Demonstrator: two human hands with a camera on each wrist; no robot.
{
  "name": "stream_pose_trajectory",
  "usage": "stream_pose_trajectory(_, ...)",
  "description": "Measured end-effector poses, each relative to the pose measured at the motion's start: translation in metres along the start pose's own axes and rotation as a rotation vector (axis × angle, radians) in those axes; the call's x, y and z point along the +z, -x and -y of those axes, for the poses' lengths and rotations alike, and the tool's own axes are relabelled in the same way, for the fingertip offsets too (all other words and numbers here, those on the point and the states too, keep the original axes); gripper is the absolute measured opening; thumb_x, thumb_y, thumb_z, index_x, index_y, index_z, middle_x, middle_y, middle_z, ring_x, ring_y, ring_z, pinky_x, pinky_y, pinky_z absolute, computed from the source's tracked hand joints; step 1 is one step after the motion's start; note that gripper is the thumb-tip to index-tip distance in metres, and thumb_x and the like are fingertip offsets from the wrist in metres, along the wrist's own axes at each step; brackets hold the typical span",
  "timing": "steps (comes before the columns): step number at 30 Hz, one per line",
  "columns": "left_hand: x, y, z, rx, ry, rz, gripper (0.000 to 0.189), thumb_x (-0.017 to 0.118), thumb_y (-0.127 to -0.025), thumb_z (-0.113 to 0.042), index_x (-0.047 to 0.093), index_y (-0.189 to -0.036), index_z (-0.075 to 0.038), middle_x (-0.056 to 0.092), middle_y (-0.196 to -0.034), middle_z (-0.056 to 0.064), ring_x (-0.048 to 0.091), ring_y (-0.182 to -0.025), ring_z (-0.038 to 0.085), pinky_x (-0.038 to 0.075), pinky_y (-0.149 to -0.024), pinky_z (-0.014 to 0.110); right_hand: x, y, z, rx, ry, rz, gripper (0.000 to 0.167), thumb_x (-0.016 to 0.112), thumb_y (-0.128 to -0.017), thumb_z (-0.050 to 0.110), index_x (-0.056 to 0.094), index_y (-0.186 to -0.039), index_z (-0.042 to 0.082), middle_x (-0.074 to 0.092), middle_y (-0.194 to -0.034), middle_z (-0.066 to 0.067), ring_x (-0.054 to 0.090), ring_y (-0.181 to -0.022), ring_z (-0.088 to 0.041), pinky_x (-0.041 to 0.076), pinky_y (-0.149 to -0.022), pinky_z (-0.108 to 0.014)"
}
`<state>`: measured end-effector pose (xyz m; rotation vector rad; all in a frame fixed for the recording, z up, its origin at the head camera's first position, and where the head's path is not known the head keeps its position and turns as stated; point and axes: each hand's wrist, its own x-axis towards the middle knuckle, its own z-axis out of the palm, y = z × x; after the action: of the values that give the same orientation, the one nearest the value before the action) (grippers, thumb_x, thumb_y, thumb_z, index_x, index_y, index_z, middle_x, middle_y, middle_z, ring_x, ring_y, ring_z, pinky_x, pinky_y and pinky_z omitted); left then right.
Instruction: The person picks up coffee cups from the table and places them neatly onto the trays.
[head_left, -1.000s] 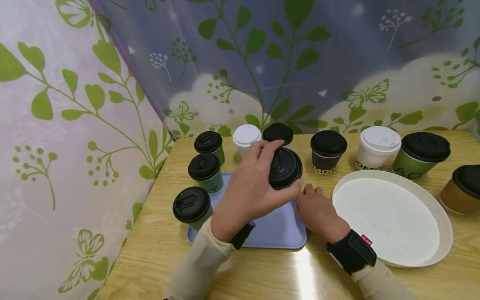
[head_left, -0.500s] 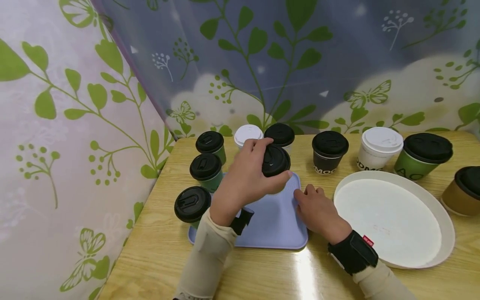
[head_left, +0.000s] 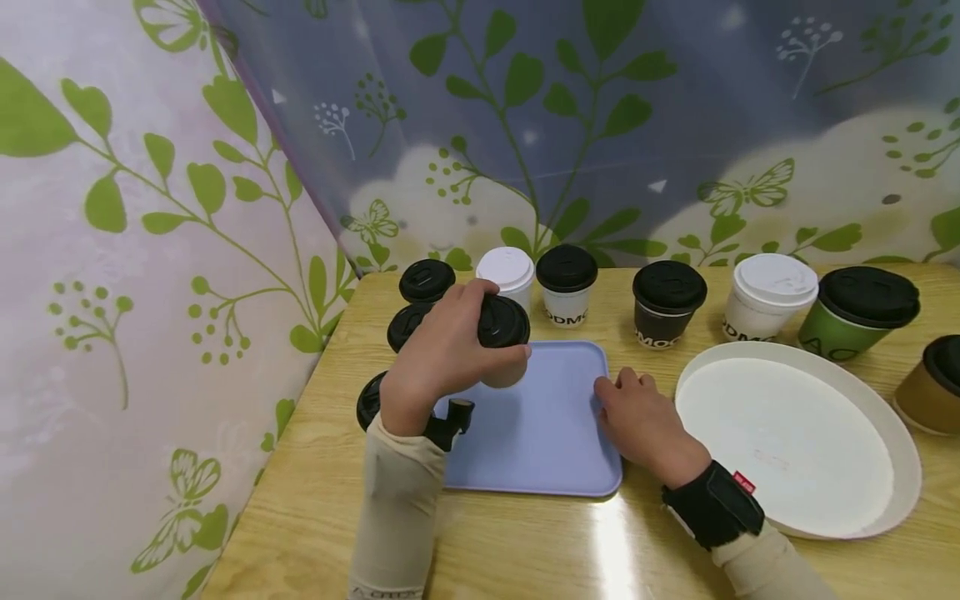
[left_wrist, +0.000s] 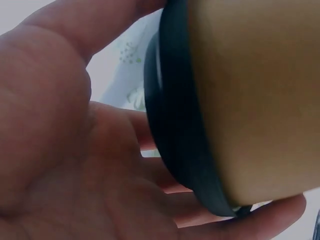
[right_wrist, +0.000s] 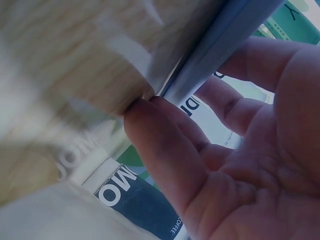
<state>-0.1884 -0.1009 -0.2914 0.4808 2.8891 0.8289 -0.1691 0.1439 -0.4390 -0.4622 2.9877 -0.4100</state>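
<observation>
Fingers (left_wrist: 270,217) of the left hand (head_left: 437,354) are wrapped round a brown cup (left_wrist: 260,100) with a black lid (left_wrist: 175,105), held up above the left part of a lilac tray (head_left: 540,425). The right hand (head_left: 645,423) grips that tray's right edge with bent fingers, near a round white tray (head_left: 787,450)

Indoor corner, exact room type unclear: leaf-print backdrop (head_left: 637,150), wood-grain table (head_left: 525,546).

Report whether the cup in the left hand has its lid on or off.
On: the left wrist view shows the black lid capping the tan cup that the left hand grips.
</observation>
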Motion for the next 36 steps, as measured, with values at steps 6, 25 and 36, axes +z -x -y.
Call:
stream_pose_trajectory(6, -0.002, -0.002, 0.005, -0.028, -0.018, 0.033, 0.080, 0.082, -0.088, -0.039, 0.044, -0.151, -0.007, 0.049, -0.145, 0.017, 0.052, -0.131, 0.033, 0.046, -0.105, 0.050, 0.002, -0.001, -0.002, -0.013, -0.002, -0.018, 0.023, 0.065, -0.100, 0.012, 0.064, -0.120, 0.002, 0.056, -0.102, -0.020, 0.051, -0.085, -0.033, 0.049, -0.063, -0.043)
stream_pose_trajectory(25, 0.010, -0.012, 0.005, -0.049, -0.066, 0.163, 0.075, 0.086, -0.085, -0.037, 0.051, -0.145, -0.011, 0.061, -0.131, 0.010, 0.061, -0.117, 0.028, 0.051, -0.096, 0.048, 0.003, 0.001, -0.002, -0.025, 0.002, -0.031, 0.019, 0.064, -0.100, 0.010, 0.063, -0.117, 0.003, 0.054, -0.099, -0.019, 0.050, -0.083, -0.033, 0.048, -0.060, -0.042)
stream_pose_trajectory(36, 0.016, -0.023, 0.009, -0.113, -0.085, 0.142, 0.082, 0.085, -0.086, -0.039, 0.045, -0.152, -0.010, 0.050, -0.141, 0.018, 0.057, -0.124, 0.035, 0.049, -0.100, 0.053, 0.002, 0.002, 0.000, -0.027, -0.004, -0.044, 0.015, 0.061, -0.101, 0.008, 0.062, -0.115, 0.002, 0.053, -0.097, -0.018, 0.049, -0.081, -0.033, 0.046, -0.058, -0.042)
